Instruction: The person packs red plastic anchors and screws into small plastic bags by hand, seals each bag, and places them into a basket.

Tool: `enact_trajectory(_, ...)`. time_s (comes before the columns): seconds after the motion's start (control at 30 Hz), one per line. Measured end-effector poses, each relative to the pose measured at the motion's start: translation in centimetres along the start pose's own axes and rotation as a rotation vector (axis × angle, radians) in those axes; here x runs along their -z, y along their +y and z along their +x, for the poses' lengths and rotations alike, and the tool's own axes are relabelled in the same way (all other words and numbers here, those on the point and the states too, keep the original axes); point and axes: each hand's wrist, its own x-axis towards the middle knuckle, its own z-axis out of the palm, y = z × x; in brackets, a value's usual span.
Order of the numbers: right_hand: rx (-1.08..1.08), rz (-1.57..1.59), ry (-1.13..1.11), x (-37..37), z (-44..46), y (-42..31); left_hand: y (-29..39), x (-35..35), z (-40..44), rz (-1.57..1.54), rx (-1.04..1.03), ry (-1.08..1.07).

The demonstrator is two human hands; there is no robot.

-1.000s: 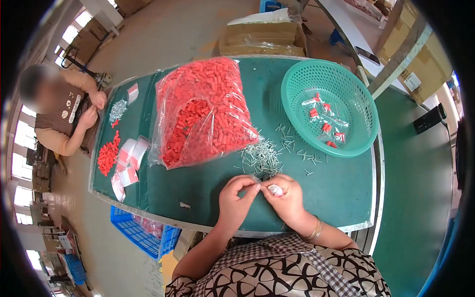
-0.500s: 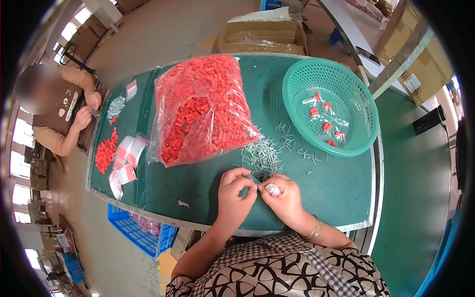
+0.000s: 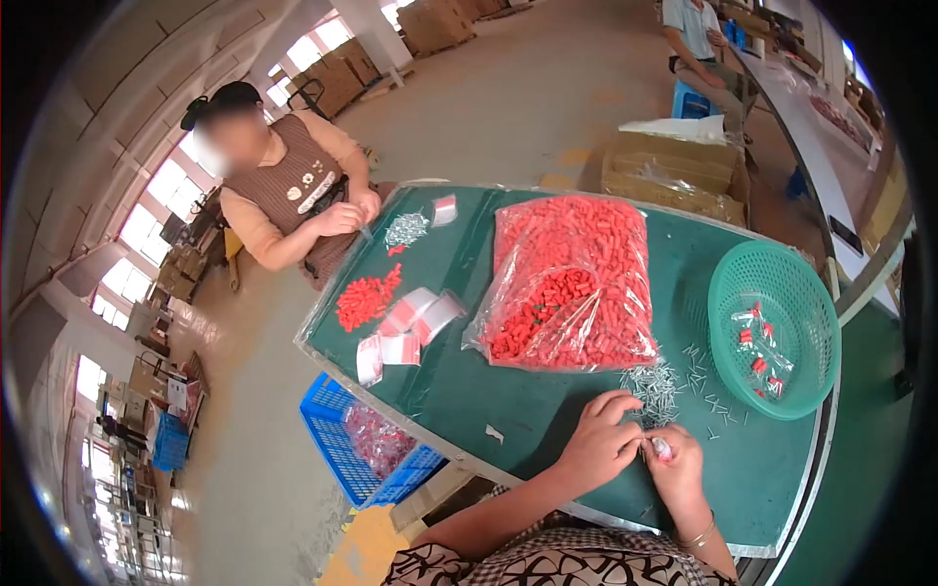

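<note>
My left hand [image 3: 598,441] is beside the pile of screws [image 3: 657,393], thumb and fingers drawn together at something small that I cannot make out. My right hand [image 3: 676,465] touches it at the fingertips, its fingers curled round a small white and red plastic bag [image 3: 661,448]. Beyond my hands lies a large clear bag of red plugs [image 3: 572,283]. To the right, a green basket [image 3: 720,337] holds several small packets with red plugs.
Across the table [image 3: 528,396], a co-worker [image 3: 303,186] sits at the left near red plugs [image 3: 366,298], screws [image 3: 405,230] and flat bags [image 3: 415,317]. A blue crate [image 3: 332,435] stands below the table edge. Cardboard boxes [image 3: 674,161] and another person [image 3: 696,44] are behind.
The view has swung left and up, so the table and my hands appear further right and lower. My left fingers have spread slightly near the screws; the right hand keeps the small bag.
</note>
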Motion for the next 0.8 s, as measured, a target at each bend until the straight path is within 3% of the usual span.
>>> enact_trajectory(0.2,0.069,-0.092,0.028,0.9,-1.6,-0.1,0.4,-1.3,-0.4,-0.14,-0.026,-0.063)
enact_trajectory(0.33,0.078,-0.106,0.127,0.3,-2.2,-0.4,1.3,-2.2,-0.4,-0.166,-0.004,0.035)
enact_trajectory(0.8,0.05,-0.056,0.178,-0.4,-2.1,0.2,1.7,-2.3,-0.5,0.04,0.023,0.082)
